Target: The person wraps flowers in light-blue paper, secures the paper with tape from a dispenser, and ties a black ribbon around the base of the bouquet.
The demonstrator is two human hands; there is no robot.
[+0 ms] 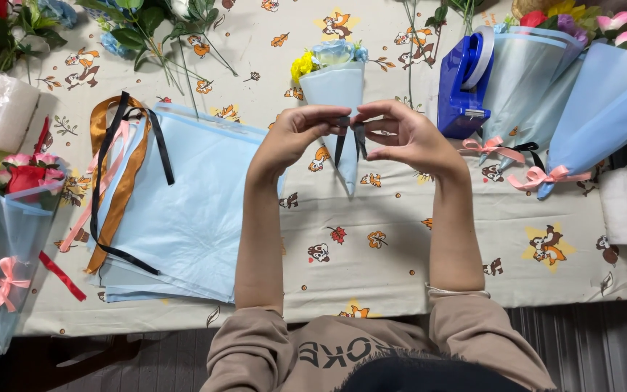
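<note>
The left hand (295, 134) and right hand (408, 134) are pinching a dark ribbon (350, 138) around a small blue bouquet (337, 94). A blue tape holder (464, 83) is sitting just right of the bouquet. Blue paper sheets (190, 210) are lying to its left.

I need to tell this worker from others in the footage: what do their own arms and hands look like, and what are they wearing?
Both forearms are bare, with sleeves of a beige-tan sweatshirt pushed up near the elbows. The sweatshirt has dark lettering across the chest. A thin pale band sits at the right sleeve's edge. The left hand and right hand are bare: no gloves, and no rings or watch that I can see.
</note>
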